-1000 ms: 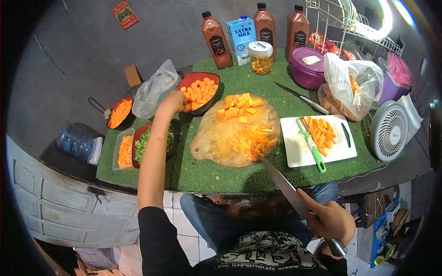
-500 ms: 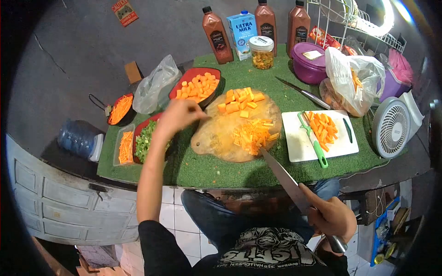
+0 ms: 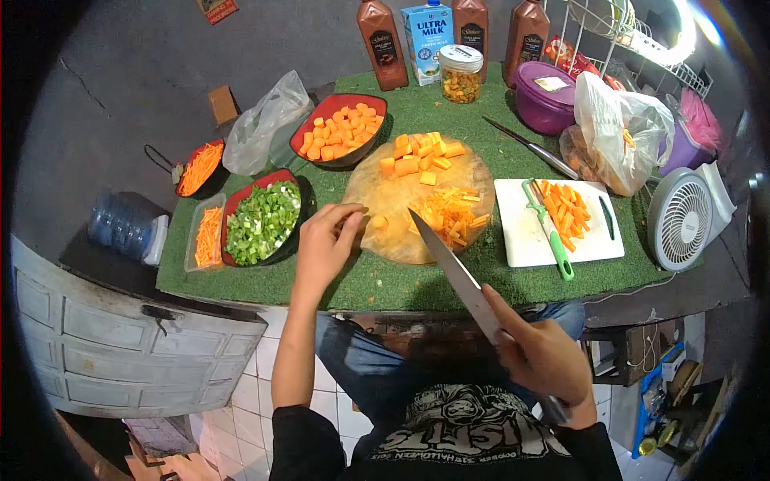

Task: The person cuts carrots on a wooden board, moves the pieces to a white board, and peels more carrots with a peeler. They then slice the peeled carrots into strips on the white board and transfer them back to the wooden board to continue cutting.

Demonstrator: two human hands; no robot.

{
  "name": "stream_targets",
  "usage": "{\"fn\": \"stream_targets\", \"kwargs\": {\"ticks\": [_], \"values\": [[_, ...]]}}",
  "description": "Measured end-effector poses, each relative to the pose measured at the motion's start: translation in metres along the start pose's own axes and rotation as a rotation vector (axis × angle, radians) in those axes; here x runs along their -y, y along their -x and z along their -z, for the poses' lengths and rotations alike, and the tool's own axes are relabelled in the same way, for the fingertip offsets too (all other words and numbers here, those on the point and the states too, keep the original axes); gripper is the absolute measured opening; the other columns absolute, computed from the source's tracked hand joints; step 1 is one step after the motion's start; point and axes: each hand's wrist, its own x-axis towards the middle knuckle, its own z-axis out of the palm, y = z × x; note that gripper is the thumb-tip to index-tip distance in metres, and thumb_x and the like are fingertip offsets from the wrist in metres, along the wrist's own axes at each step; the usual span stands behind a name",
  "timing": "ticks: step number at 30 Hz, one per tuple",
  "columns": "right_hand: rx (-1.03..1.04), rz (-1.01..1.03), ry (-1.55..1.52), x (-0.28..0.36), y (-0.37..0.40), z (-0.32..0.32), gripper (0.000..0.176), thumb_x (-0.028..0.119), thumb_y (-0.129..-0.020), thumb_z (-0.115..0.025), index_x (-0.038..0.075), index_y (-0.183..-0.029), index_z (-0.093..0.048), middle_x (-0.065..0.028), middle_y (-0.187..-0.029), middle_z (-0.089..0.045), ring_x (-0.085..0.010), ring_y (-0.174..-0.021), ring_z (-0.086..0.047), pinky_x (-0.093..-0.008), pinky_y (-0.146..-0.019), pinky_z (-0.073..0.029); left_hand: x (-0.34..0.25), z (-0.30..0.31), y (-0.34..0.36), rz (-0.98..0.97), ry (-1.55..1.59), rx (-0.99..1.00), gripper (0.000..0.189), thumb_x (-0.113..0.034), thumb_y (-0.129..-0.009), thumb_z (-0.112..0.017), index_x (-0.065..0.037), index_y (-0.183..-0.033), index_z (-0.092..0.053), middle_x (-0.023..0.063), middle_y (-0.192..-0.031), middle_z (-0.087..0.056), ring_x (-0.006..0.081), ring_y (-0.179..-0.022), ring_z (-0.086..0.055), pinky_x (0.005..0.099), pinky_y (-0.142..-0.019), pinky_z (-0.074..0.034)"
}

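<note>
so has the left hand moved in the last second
Yes, the left hand pulled back from the red bowl to the wooden board's near left edge.

Legible text: the blue-and-white carton (image 3: 426,30) at the back of the worktop reads "ULTRA MILK" in white capitals. The dark labels on the three brown bottles (image 3: 382,44) carry a pale script too small to read. The red sign (image 3: 215,8) on the wall is cut by the frame edge and illegible. The print on the black shirt (image 3: 469,429) shows lettering seen upside down, which cannot be read with certainty.
</note>
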Motion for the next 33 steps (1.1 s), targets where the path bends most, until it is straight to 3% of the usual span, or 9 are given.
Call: {"fn": "stream_targets", "kwargs": {"ticks": [2, 5, 9, 16, 19, 27, 30, 32, 33], "values": [[-0.122, 0.174, 0.023, 0.004, -0.022, -0.017, 0.082, 0.003, -0.084, -0.06, 0.002, -0.156, -0.021, -0.0187, -0.06, -0.062, -0.0407, -0.054, -0.064, -0.0507, -0.058, -0.053, 0.002, -0.008, 0.01, 0.104, 0.096, -0.087, 0.015, -0.008, -0.09, -0.07, 0.001, -0.102, -0.074, 0.0111, -0.094, -0.072, 0.0155, -0.077, -0.07, 0.0279, -0.071, -0.054], [-0.122, 0.112, 0.1, 0.01, -0.048, -0.034, 0.075, 0.001, -0.085, -0.058, 0.004, -0.154, -0.029, -0.0206, -0.064, -0.062, -0.0401, -0.056, -0.063, -0.0478, -0.057, -0.05, -0.004, -0.02, 0.016, 0.088, 0.149, -0.157, 0.014, -0.011, -0.088, -0.073, 0.0, -0.096, -0.075, 0.0106, -0.084, -0.07, 0.0161, -0.069, -0.066, 0.0277, -0.065, -0.051], [-0.087, 0.12, 0.142, 0.015, -0.064, -0.041, 0.076, 0.001, -0.085, -0.06, 0.001, -0.154, -0.027, -0.0197, -0.063, -0.061, -0.0404, -0.054, -0.062, -0.0494, -0.055, -0.049, -0.006, -0.027, 0.017, -0.005, 0.078, -0.212, 0.014, -0.009, -0.084, -0.076, 0.001, -0.093, -0.075, 0.0125, -0.086, -0.072, 0.0195, -0.07, -0.067, 0.029, -0.066, -0.052], [-0.012, 0.105, 0.226, 0.019, -0.067, -0.04, 0.08, 0.002, -0.085, -0.06, 0.0, -0.155, -0.021, -0.0199, -0.06, -0.06, -0.0407, -0.052, -0.06, -0.0499, -0.054, -0.049, -0.012, -0.027, 0.019, 0.11, 0.115, -0.21, 0.018, -0.01, -0.082, -0.079, 0.0, -0.096, -0.077, 0.0132, -0.09, -0.075, 0.0196, -0.08, -0.072, 0.0293, -0.076, -0.054], [-0.005, 0.112, 0.232, 0.021, -0.067, -0.039, 0.081, 0.003, -0.085, -0.06, -0.002, -0.155, -0.02, -0.0199, -0.059, -0.06, -0.0403, -0.051, -0.06, -0.0498, -0.053, -0.049, -0.006, -0.03, 0.019, 0.023, 0.103, -0.246, 0.015, -0.011, -0.083, -0.078, 0.0, -0.094, -0.077, 0.0131, -0.089, -0.075, 0.0222, -0.075, -0.071, 0.0302, -0.07, -0.054], [0.015, 0.08, 0.357, 0.045, -0.068, -0.048, 0.079, 0.006, -0.084, -0.06, -0.012, -0.15, -0.022, -0.0164, -0.052, -0.056, -0.0352, -0.046, -0.06, -0.0464, -0.051, -0.051, -0.003, -0.03, 0.02, 0.037, 0.112, -0.232, 0.015, -0.01, -0.084, -0.078, 0.0, -0.094, -0.077, 0.0128, -0.089, -0.075, 0.0227, -0.077, -0.072, 0.0303, -0.071, -0.054], [0.11, 0.032, 0.339, 0.048, -0.078, -0.044, 0.076, 0.01, -0.087, -0.054, -0.014, -0.15, -0.02, -0.0216, -0.058, -0.063, -0.0394, -0.054, -0.067, -0.0504, -0.054, -0.057, -0.004, -0.028, 0.019, 0.052, 0.124, -0.203, 0.015, -0.009, -0.084, -0.077, 0.0, -0.096, -0.077, 0.0127, -0.09, -0.075, 0.0207, -0.08, -0.072, 0.0291, -0.074, -0.054], [0.079, 0.132, 0.414, 0.037, -0.085, -0.047, 0.076, 0.008, -0.082, -0.06, -0.017, -0.146, -0.028, -0.0239, -0.073, -0.065, -0.0309, -0.052, -0.062, -0.0417, -0.053, -0.053, -0.005, -0.028, 0.021, 0.079, 0.133, -0.18, 0.016, -0.008, -0.084, -0.077, 0.0, -0.098, -0.077, 0.0126, -0.092, -0.076, 0.0187, -0.082, -0.073, 0.0281, -0.077, -0.054], [0.082, 0.13, 0.412, 0.039, -0.088, -0.042, 0.076, 0.008, -0.082, -0.06, -0.017, -0.146, -0.028, -0.0239, -0.073, -0.065, -0.0309, -0.052, -0.062, -0.0417, -0.053, -0.053, -0.005, -0.028, 0.02, 0.075, 0.117, -0.194, 0.015, -0.008, -0.084, -0.077, 0.0, -0.097, -0.077, 0.0127, -0.091, -0.076, 0.0191, -0.082, -0.073, 0.0282, -0.076, -0.054]]}}
